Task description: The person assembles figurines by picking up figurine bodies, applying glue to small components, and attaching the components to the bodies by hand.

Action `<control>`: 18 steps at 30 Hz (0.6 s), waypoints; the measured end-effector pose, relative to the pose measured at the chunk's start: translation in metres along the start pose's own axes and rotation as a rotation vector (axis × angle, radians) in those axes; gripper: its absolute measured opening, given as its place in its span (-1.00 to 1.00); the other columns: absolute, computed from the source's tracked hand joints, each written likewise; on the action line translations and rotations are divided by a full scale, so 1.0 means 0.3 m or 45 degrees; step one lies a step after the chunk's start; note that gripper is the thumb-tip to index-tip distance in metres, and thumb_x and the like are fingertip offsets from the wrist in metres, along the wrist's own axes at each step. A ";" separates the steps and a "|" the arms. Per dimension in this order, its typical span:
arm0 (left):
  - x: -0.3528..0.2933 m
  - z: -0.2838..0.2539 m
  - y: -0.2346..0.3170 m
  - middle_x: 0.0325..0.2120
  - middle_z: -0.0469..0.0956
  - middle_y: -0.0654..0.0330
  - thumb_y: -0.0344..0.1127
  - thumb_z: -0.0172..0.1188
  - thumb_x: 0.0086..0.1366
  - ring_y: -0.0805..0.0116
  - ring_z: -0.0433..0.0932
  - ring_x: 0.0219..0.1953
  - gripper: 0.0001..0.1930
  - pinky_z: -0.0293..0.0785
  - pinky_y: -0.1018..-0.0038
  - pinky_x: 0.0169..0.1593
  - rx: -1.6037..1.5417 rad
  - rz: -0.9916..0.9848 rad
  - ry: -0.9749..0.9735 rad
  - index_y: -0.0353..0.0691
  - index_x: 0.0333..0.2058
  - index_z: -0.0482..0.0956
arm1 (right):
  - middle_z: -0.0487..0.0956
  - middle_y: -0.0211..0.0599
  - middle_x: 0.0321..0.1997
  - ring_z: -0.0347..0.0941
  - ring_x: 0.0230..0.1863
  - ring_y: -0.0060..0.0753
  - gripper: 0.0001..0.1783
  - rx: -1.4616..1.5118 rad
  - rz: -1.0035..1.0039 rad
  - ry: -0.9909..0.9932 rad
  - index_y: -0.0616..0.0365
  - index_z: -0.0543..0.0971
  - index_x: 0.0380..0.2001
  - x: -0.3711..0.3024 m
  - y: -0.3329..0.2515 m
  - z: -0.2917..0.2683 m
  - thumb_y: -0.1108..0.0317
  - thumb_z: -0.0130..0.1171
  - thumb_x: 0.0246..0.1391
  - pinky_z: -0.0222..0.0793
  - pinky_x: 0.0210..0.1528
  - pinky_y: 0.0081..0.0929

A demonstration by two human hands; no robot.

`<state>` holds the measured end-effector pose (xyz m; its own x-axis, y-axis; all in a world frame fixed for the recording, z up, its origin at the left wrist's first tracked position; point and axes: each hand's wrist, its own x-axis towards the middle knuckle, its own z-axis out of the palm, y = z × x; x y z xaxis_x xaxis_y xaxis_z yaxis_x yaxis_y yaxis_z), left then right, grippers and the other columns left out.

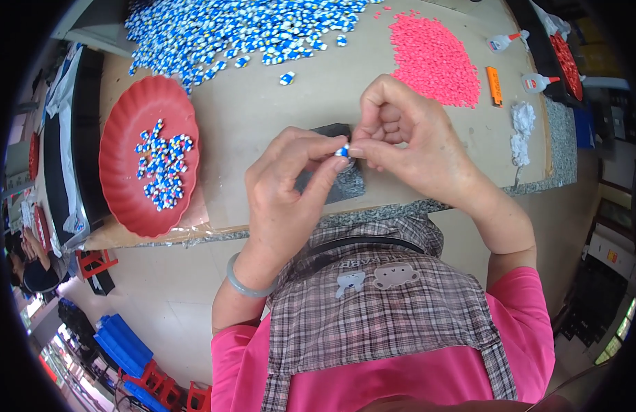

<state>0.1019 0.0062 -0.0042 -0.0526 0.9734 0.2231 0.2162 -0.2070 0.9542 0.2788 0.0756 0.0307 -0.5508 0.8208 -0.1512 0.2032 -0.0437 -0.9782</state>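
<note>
Between the thumb and forefinger of my left hand (pixel 280 182) is a small blue-and-white piece (pixel 342 152). My right hand (pixel 421 137) is closed in a pinch right beside that piece, its thumb tip at or against it; whatever lies between those fingertips is too small to make out. Both hands are over a dark, shiny pad (pixel 347 187) on the table, partly hidden by my left hand. Beyond them spreads a large heap of blue-and-white pieces (pixel 242 31), with one loose piece (pixel 286 78) nearer me. A heap of small pink pieces (pixel 438 58) lies at the far right.
On the left stands a red scalloped bowl (pixel 113 147) holding similar pieces with red bits. Two small white bottles, one farther back (pixel 498 43) and one nearer (pixel 536 83), flank an orange object (pixel 494 86) at right. Crumpled white tissue (pixel 522 130) lies by the stone table edge (pixel 562 144).
</note>
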 end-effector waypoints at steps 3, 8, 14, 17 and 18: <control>0.002 -0.009 -0.003 -0.31 0.59 0.13 -0.61 0.30 0.14 0.42 0.62 -0.33 -0.82 0.58 0.57 -0.29 -0.097 -0.090 0.000 -0.38 -0.23 0.64 | 0.54 -0.29 -0.51 0.60 -0.44 -0.39 -0.69 -0.327 -0.310 0.136 0.20 0.36 -0.36 0.003 0.015 0.014 0.55 0.33 -0.07 0.49 -0.39 -0.49; 0.013 -0.089 -0.004 -0.25 0.57 0.13 -0.63 0.26 0.18 0.46 0.60 -0.28 -0.80 0.57 0.60 -0.21 -0.295 -0.133 0.035 -0.42 -0.19 0.61 | 0.53 -0.49 -0.40 0.49 -0.37 -0.70 -0.80 -0.410 -0.249 0.207 0.18 0.50 -0.29 0.004 -0.026 -0.135 0.51 0.32 0.03 0.41 -0.33 -0.72; 0.009 -0.310 -0.065 -0.15 0.58 0.01 -0.54 0.14 0.32 0.38 0.62 -0.20 -0.79 0.59 0.60 -0.12 -0.460 -0.251 0.385 -0.43 -0.08 0.55 | 0.57 -0.40 -0.38 0.48 -0.38 -0.62 -0.91 -0.946 -0.154 0.306 0.22 0.58 -0.32 -0.034 0.131 -0.259 0.54 0.25 0.06 0.40 -0.35 -0.60; -0.001 -0.350 -0.099 -0.05 0.53 -0.15 -0.47 0.04 0.39 0.22 0.62 -0.09 -0.70 0.63 0.53 -0.03 -1.167 -0.386 0.347 -0.47 0.05 0.42 | 0.59 -0.25 -0.34 0.57 -0.33 -0.20 -0.91 -1.023 -0.313 0.248 0.20 0.61 -0.34 -0.044 0.179 -0.225 0.50 0.20 0.03 0.48 -0.30 -0.30; 0.003 -0.342 -0.108 -0.05 0.53 -0.15 -0.47 0.04 0.39 0.22 0.62 -0.09 -0.70 0.63 0.53 -0.03 -1.164 -0.384 0.349 -0.47 0.05 0.42 | 0.59 -0.25 -0.34 0.57 -0.33 -0.20 -0.91 -1.020 -0.316 0.247 0.20 0.61 -0.34 -0.040 0.193 -0.216 0.50 0.20 0.03 0.48 -0.30 -0.30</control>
<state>-0.0051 0.0036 -0.0143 -0.2293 0.9653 -0.1250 -0.6697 -0.0633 0.7400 0.3497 0.1001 -0.0150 -0.5215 0.8395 0.1523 0.6457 0.5050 -0.5727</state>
